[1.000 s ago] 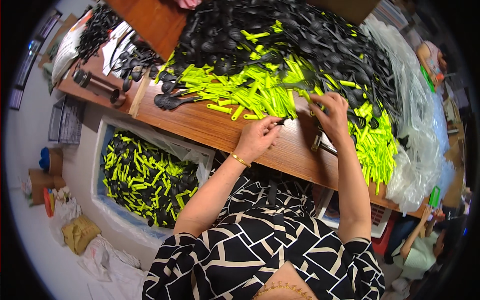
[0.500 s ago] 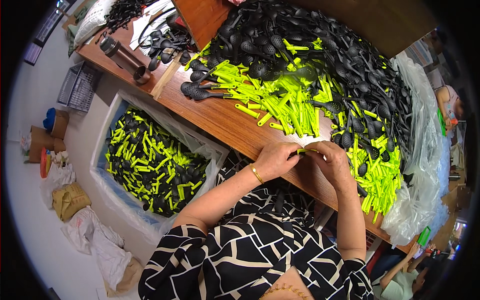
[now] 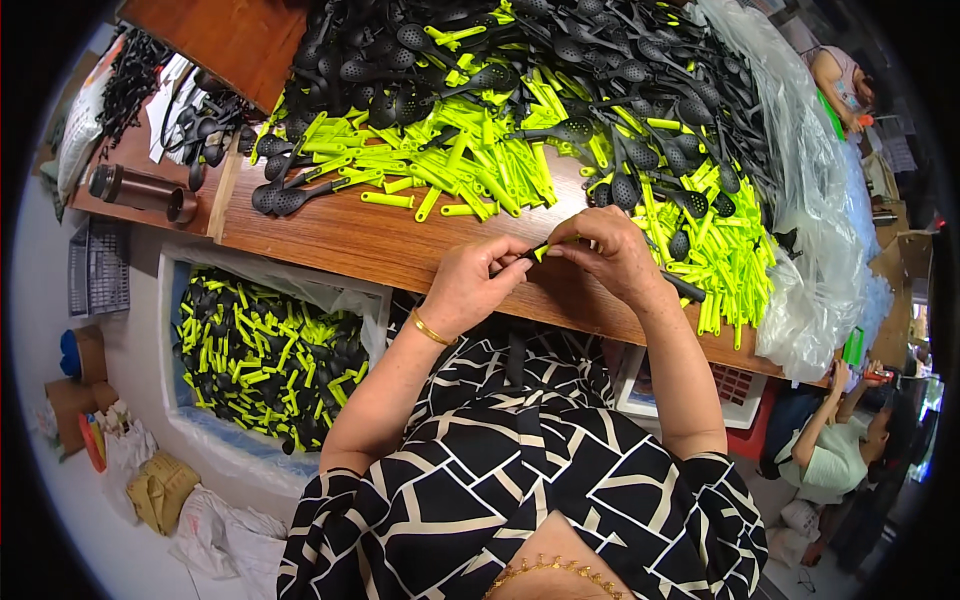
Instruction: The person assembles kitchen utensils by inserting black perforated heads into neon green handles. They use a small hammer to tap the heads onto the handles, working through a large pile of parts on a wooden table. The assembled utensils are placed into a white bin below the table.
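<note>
Over the front edge of the table, my left hand [image 3: 472, 287] is closed on a thin black rod-like piece [image 3: 540, 252]. Fingers of my right hand [image 3: 617, 255] pinch a small lime-green piece that meets the black one. My fingers cover most of both, so their full shape is hidden. Just beyond my hands lies a heap of lime-green handles [image 3: 490, 165], some joined to black slotted spoons [image 3: 290, 200]. A second pile of green handles [image 3: 735, 265] is right of my right hand, with a short black cylinder [image 3: 683, 287] beside my right wrist.
A large heap of black spoons [image 3: 640, 70] covers the table's far side, edged by plastic sheeting [image 3: 800, 200]. On the floor at left stands a lined bin [image 3: 170, 330] of green-handled spoons. A brown flask [image 3: 135, 190] lies at the table's left. Other people sit far right.
The view has shifted, so the table and heaps sit further left and higher. More of the black piece shows between my hands, which remain together at the table's edge.
</note>
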`<action>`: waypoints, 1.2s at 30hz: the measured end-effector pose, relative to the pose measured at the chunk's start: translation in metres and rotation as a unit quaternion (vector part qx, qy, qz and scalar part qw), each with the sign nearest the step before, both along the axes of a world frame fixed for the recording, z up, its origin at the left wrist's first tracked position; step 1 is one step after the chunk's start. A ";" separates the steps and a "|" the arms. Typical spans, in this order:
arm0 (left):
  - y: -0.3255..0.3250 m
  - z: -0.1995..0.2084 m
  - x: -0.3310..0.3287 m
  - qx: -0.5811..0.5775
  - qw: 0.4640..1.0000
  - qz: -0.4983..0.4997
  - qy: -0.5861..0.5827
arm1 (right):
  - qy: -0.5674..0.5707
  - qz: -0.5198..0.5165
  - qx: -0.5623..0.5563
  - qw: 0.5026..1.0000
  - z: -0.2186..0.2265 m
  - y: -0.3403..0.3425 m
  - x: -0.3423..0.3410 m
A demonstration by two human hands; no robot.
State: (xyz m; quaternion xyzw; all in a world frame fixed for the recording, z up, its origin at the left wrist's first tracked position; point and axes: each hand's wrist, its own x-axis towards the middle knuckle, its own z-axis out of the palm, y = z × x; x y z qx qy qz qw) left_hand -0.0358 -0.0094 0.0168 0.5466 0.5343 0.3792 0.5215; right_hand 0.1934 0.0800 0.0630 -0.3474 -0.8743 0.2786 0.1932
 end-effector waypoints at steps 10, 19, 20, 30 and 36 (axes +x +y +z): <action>-0.010 0.012 0.001 0.198 0.961 -0.011 0.191 | -0.059 0.010 0.097 0.993 -0.011 -0.023 -0.002; -0.034 0.017 -0.027 -0.113 0.989 -0.088 -0.040 | 0.044 0.071 0.208 0.975 -0.025 -0.038 -0.011; -0.036 0.019 -0.031 -0.134 0.986 -0.084 -0.049 | 0.044 0.086 0.212 0.972 -0.027 -0.039 -0.014; -0.025 0.046 -0.041 0.284 0.872 -0.012 0.399 | 0.065 0.057 0.116 0.989 -0.017 -0.029 -0.058; -0.028 0.014 -0.067 0.269 0.883 0.045 0.382 | 0.073 -0.034 0.100 0.992 -0.020 0.016 -0.047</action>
